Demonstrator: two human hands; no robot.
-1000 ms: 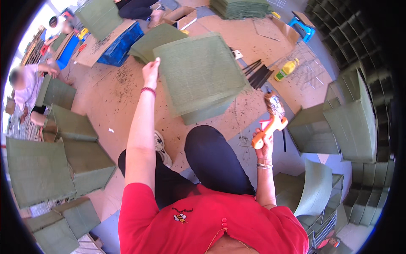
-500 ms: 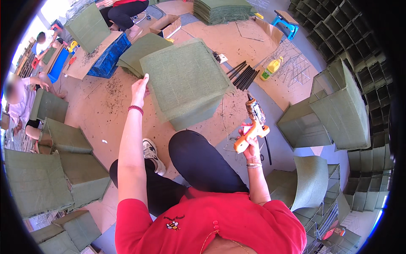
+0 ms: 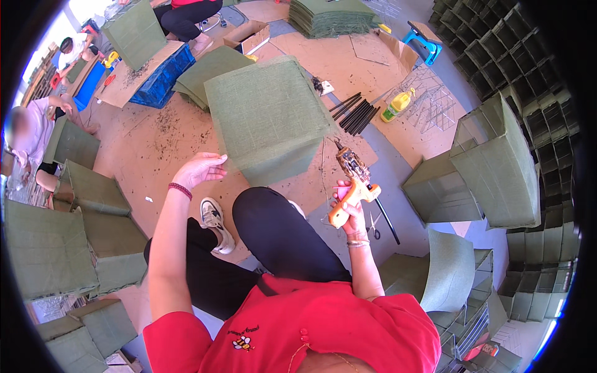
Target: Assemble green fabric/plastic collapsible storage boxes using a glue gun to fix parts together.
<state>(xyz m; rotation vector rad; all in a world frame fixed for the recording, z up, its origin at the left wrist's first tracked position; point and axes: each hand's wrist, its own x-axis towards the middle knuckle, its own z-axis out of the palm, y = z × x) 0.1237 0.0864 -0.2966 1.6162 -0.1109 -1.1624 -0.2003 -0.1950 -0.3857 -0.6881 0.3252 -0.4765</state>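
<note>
A box-shaped piece covered in green fabric [image 3: 264,105] stands before my knees, a flat panel of the same fabric on top. My left hand [image 3: 202,169] is at its near left corner, thumb and fingers closed on the panel's edge. In my right hand [image 3: 353,221] is an orange hot glue gun [image 3: 349,202], its stained nozzle pointing up and away, apart from the box. A black glue stick [image 3: 388,222] juts from its back end. Several black glue sticks [image 3: 360,118] lie on the floor beyond the box.
Scissors [image 3: 374,227] lie beside my right hand. A yellow bottle [image 3: 397,105] stands at right, near wire frames [image 3: 432,102]. Green fabric boxes [image 3: 497,180] line both sides. Beyond are stacked panels [image 3: 333,17], a blue crate [image 3: 163,81] and people seated at far left.
My left hand has slid from the panel's left edge down to its near corner. The panel's near edge now sits closer to the box's. The glue gun has moved left, toward the box.
</note>
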